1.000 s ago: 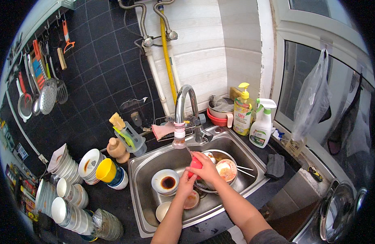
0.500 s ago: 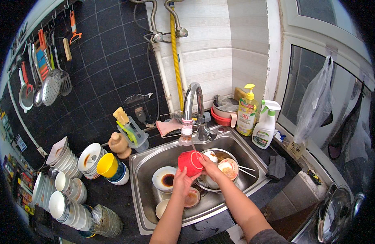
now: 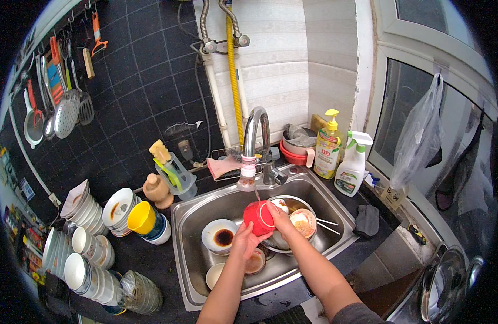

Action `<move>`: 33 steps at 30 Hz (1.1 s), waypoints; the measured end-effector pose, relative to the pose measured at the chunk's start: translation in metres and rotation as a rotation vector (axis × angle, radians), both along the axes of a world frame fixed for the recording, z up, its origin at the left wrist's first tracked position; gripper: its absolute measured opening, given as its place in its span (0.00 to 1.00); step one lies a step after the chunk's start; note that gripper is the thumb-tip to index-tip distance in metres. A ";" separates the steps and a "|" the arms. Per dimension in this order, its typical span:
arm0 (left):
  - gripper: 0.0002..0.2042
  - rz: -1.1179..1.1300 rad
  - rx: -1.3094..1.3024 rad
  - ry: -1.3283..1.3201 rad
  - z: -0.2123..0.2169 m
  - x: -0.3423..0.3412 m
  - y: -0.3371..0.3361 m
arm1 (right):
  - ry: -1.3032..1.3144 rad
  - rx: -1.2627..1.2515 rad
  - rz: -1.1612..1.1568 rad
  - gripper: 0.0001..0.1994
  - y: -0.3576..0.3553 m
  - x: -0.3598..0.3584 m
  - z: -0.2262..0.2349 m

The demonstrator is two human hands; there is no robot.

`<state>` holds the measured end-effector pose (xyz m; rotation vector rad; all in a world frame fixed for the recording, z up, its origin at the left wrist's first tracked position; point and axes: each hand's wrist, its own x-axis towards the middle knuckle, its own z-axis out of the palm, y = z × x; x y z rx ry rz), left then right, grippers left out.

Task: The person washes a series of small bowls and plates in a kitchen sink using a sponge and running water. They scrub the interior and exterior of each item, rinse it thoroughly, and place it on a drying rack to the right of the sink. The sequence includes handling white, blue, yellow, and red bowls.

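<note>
Both hands are closed on a red bowl, tipped so that its round foot ring faces to the right. My left hand supports it from below and the left. My right hand grips its right side. A thin stream of water falls onto the bowl from the chrome faucet. Below, in the steel sink, lie a white bowl with dark sauce, a small brownish bowl, and a pale bowl partly hidden by my left arm. A metal basin holds a soiled pinkish bowl.
Stacked white bowls and a yellow bowl crowd the left counter, with a glass jar in front. Behind the sink's right corner stand a pump bottle and a spray bottle. A dark cloth lies right of the sink.
The red bowl has moved slightly right and turned in my hands, its foot ring now facing more to the right. Both hands still hold it under the faucet.
</note>
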<state>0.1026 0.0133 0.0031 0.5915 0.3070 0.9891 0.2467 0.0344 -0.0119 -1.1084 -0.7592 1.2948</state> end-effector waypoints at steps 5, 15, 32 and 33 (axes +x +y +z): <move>0.20 0.008 -0.080 -0.110 -0.005 -0.004 0.003 | 0.101 -0.159 0.030 0.26 -0.009 -0.004 0.020; 0.19 0.128 -0.197 -0.245 -0.047 -0.016 0.028 | 0.616 -0.062 0.229 0.19 -0.005 0.001 0.003; 0.31 0.565 1.216 1.371 -0.015 0.026 -0.004 | 0.301 0.092 0.077 0.15 -0.002 -0.003 -0.009; 0.30 0.555 1.210 1.371 -0.004 0.024 -0.005 | 0.250 0.075 0.101 0.14 0.000 0.001 -0.018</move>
